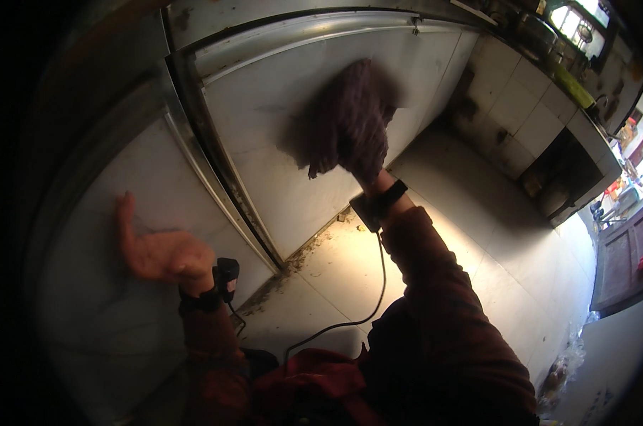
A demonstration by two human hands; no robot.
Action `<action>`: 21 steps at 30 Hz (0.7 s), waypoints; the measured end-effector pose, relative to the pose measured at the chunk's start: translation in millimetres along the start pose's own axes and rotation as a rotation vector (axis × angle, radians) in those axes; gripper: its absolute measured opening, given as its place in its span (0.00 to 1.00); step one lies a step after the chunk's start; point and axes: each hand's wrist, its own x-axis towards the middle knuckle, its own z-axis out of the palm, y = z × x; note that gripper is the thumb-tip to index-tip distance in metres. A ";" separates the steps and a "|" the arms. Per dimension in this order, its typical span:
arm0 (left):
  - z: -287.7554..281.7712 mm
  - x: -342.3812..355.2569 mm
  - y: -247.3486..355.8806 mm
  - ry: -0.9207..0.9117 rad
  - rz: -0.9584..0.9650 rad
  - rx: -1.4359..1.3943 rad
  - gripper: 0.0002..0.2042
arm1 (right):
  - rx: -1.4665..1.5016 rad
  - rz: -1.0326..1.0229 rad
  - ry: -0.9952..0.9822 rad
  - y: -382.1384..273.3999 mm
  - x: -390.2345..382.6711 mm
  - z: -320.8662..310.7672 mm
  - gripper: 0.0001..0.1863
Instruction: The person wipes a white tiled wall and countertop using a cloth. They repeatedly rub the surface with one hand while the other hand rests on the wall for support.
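Note:
My right hand (364, 163) is mostly hidden in a dark purplish-brown cloth (353, 106), holding it against the white marbled panel (264, 177) of a cabinet front with metal trim. The cloth is blurred at its edges. My left hand (158, 248) is by the left white panel (101, 298), one finger stretched upward and the others partly bent, with nothing visible in it. A metal-edged dark gap (209, 167) divides the two panels. Both wrists wear black strapped devices with thin cables.
Along the right is a tiled counter base (507, 99) with a dark opening (556, 174), pots and a green object (570, 84) on top. Dirt lines the foot of the cabinet on the tiled floor (328, 298). A doorway, a dark wooden panel (619, 263) and plastic bags (570, 355) are at far right.

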 end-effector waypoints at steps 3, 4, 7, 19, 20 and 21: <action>-0.9 -0.6 0.0 0.004 -0.012 0.006 0.34 | 0.059 0.112 -0.154 1.9 -0.9 -4.6 0.40; -2.0 0.0 0.1 -0.001 -0.026 0.014 0.35 | 0.037 0.178 -0.243 5.2 1.2 -5.1 0.39; -4.4 1.2 0.9 -0.055 -0.036 0.042 0.35 | 0.064 0.232 -0.283 10.5 6.6 -6.6 0.37; -3.3 -0.6 1.9 -0.028 -0.085 0.011 0.37 | 0.364 -0.018 -0.091 -23.6 22.2 3.4 0.34; -3.8 -0.6 2.1 -0.033 -0.093 0.012 0.37 | 0.280 0.026 -0.094 -17.0 30.1 1.7 0.33; -4.5 -0.4 2.3 -0.048 -0.096 0.001 0.37 | 0.220 0.105 -0.082 -17.6 35.1 1.0 0.32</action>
